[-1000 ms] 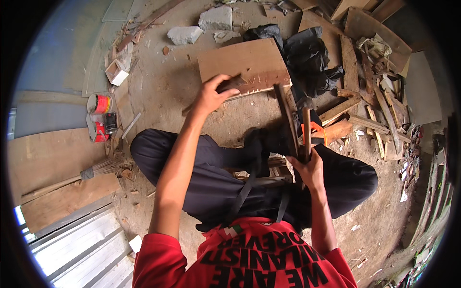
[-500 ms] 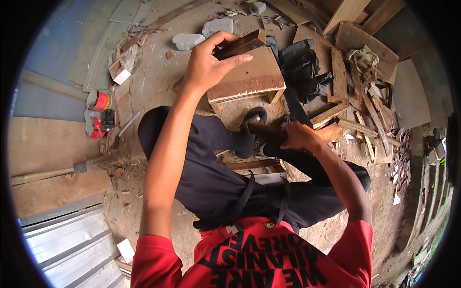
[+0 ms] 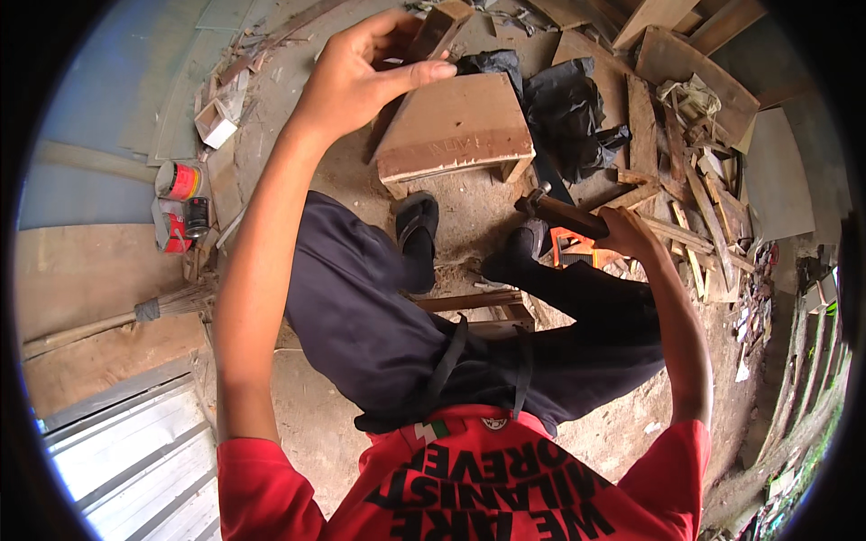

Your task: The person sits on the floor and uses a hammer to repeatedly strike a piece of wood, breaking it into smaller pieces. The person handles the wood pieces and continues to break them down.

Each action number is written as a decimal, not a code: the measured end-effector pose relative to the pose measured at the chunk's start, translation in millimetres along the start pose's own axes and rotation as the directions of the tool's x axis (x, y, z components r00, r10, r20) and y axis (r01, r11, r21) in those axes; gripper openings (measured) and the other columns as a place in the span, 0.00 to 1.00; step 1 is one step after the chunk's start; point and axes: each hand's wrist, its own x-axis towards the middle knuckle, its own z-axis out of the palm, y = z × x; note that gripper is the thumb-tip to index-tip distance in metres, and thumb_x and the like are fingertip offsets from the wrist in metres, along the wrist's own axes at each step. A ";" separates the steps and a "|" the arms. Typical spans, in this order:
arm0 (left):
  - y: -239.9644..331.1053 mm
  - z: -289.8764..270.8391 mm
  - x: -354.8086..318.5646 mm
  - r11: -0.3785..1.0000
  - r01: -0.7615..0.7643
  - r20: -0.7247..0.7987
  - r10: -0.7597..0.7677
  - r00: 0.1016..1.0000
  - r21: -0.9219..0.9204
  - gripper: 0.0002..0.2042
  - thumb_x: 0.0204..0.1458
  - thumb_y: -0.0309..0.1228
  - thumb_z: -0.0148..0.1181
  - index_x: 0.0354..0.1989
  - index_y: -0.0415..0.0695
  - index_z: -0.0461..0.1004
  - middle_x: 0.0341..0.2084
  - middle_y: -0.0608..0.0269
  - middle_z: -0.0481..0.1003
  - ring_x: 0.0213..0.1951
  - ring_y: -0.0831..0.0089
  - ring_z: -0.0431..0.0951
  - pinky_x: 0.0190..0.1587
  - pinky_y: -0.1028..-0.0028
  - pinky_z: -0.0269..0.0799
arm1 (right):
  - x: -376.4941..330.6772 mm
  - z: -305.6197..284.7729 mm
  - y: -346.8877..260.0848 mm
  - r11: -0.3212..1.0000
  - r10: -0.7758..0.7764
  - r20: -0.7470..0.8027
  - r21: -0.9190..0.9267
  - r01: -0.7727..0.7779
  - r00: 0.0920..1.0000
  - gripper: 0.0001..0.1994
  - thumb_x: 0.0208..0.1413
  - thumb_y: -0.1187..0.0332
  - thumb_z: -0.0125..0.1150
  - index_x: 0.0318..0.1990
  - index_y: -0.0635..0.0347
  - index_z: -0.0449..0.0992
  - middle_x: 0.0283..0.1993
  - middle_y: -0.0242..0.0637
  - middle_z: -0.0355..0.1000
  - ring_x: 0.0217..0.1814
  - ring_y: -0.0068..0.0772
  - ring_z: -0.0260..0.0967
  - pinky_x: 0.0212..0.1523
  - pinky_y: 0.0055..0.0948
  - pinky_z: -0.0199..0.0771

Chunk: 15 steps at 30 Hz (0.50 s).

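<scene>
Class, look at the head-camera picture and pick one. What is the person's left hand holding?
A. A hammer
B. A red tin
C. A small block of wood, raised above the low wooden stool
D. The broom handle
C: the left hand pinches a small wood block between thumb and fingers, lifted above the low wooden stool, while the red tin and the broom lie untouched off to the left.

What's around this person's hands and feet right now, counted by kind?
Wood block in the left hand: 1
Hammer in the right hand: 1
Low wooden stool: 1
Black sandals: 2
Red tins: 2
Total: 7
</scene>
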 end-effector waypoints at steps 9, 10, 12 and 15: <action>-53.6 24.8 -12.7 0.980 0.055 -0.064 -0.069 0.996 -0.191 0.16 0.52 0.28 0.68 0.47 0.38 0.73 0.39 0.61 0.80 0.44 0.76 0.80 0.49 0.75 0.77 | 75.7 96.1 -10.7 0.947 -0.312 -0.208 -0.144 0.287 0.927 0.23 0.46 0.54 0.71 0.46 0.55 0.73 0.36 0.44 0.77 0.41 0.51 0.76 0.41 0.44 0.76; -57.1 22.0 -16.6 0.979 0.076 -0.080 -0.093 0.992 -0.188 0.15 0.53 0.29 0.67 0.47 0.38 0.73 0.39 0.60 0.80 0.44 0.76 0.80 0.49 0.75 0.77 | 80.2 100.1 -12.9 0.943 -0.329 -0.222 -0.134 0.306 0.918 0.24 0.46 0.54 0.71 0.47 0.54 0.73 0.36 0.44 0.77 0.42 0.51 0.76 0.41 0.44 0.76; -63.0 17.4 -20.1 0.982 0.105 -0.093 -0.121 0.988 -0.157 0.14 0.57 0.31 0.64 0.47 0.38 0.74 0.40 0.60 0.80 0.45 0.75 0.80 0.50 0.74 0.76 | 86.2 105.5 -12.9 0.952 -0.306 -0.244 -0.080 0.295 0.920 0.23 0.45 0.55 0.72 0.47 0.54 0.74 0.36 0.44 0.77 0.41 0.50 0.76 0.41 0.44 0.76; -70.0 14.9 -18.5 0.987 0.137 -0.066 -0.143 0.987 -0.089 0.15 0.61 0.35 0.58 0.50 0.38 0.73 0.42 0.59 0.80 0.46 0.74 0.79 0.52 0.72 0.73 | 80.6 106.2 11.7 0.980 -0.172 -0.257 0.048 0.191 0.951 0.20 0.43 0.60 0.74 0.43 0.57 0.77 0.34 0.44 0.76 0.39 0.51 0.75 0.41 0.43 0.75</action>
